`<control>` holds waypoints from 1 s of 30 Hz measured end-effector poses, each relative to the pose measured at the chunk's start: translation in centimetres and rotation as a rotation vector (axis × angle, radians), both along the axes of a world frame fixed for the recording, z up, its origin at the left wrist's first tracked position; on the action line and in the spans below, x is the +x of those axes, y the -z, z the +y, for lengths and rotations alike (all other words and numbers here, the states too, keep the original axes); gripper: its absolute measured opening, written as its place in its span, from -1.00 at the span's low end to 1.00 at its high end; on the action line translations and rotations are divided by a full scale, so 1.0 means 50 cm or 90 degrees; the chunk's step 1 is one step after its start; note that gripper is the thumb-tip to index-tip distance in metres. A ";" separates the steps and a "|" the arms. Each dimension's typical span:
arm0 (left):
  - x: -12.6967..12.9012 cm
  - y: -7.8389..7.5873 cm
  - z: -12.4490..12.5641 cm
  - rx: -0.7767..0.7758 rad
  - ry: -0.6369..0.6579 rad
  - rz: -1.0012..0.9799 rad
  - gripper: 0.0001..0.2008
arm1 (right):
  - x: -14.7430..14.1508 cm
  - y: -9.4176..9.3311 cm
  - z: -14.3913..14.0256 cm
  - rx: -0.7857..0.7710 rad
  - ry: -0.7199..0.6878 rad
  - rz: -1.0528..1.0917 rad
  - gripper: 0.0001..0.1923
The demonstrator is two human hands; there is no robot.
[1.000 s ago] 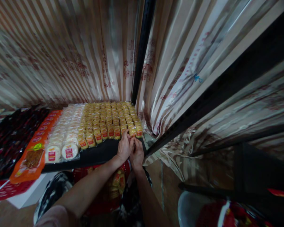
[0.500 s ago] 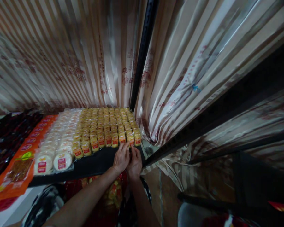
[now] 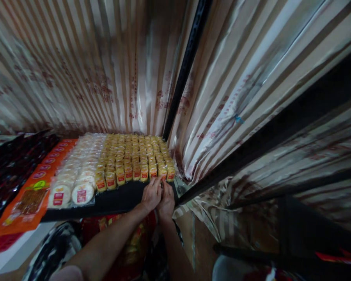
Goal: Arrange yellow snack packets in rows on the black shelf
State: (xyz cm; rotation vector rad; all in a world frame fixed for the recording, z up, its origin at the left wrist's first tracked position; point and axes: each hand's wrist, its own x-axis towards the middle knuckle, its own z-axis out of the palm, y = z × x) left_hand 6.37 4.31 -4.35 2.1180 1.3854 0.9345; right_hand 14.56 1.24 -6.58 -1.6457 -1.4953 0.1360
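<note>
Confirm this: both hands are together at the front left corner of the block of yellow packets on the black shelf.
Not quite. The head view shows the left hand and right hand together at the front right corner of the yellow packets on the black shelf, near the black upright post.

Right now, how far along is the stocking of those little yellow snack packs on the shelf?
Mostly done, it seems: the yellow packs fill neat rows to the back of the black shelf. In hand: the left hand and right hand meet at the front right corner, by the last pack of the front row. Left: a bare strip along the shelf's front edge, and more packs show in the red bag below.
</note>
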 end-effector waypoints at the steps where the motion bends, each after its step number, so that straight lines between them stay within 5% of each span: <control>1: 0.001 -0.004 -0.002 -0.001 -0.001 0.006 -0.58 | 0.002 0.000 -0.001 0.010 -0.004 0.010 -0.61; 9: -0.014 -0.056 -0.045 -0.037 0.021 0.026 -0.62 | 0.015 0.000 -0.007 0.062 -0.039 0.074 -0.65; 14: -0.063 -0.049 -0.099 -0.056 0.019 0.000 -0.63 | -0.028 -0.022 -0.059 0.004 -0.043 0.086 -0.64; 22: -0.180 0.028 -0.225 -0.095 -0.004 -0.001 -0.71 | -0.138 0.027 -0.185 -0.089 -0.060 0.067 -0.64; 30: -0.268 0.134 -0.300 -0.332 -0.044 0.028 -0.79 | -0.207 0.091 -0.223 -0.450 -0.259 -0.089 -0.75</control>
